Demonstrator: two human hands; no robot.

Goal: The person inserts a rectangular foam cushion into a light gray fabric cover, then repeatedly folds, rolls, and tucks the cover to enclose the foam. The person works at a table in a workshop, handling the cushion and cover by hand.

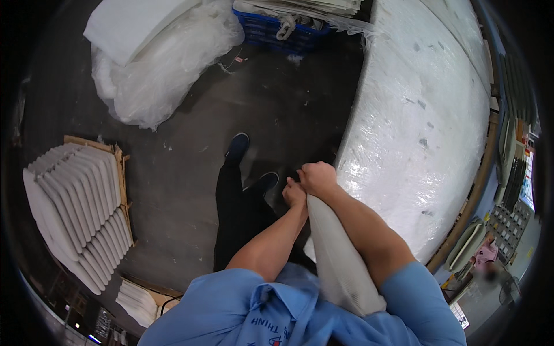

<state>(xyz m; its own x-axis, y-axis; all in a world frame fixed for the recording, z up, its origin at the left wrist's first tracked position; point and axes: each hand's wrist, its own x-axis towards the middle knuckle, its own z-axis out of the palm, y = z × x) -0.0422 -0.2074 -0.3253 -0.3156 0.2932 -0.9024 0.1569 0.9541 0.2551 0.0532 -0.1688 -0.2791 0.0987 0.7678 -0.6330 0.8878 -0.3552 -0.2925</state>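
Just right of centre and reaching to the lower edge, a pale pad (344, 262), tilted, narrow tip uppermost, broad end against a blue shirt (225, 308). Right hand (317, 177) closed tight at the tip, holding the pad. Left hand (295, 193) curled narrow just beside and slightly lower; fingertips hidden, so impossible to tell whether also gripping the pad. Left of both hands, near the middle of the frame, black trousers (236, 225) and dark shoes (238, 147) on a dark grey floor (179, 173). Filling the right side, a broad white block (421, 115) under shiny clear film. At far left, a close-packed pad row (81, 196) beside brown cardboard (123, 179). At upper left, a white sheet (130, 29) over crumpled clear plastic (190, 63). At top centre, a loaded blue basket (259, 32).
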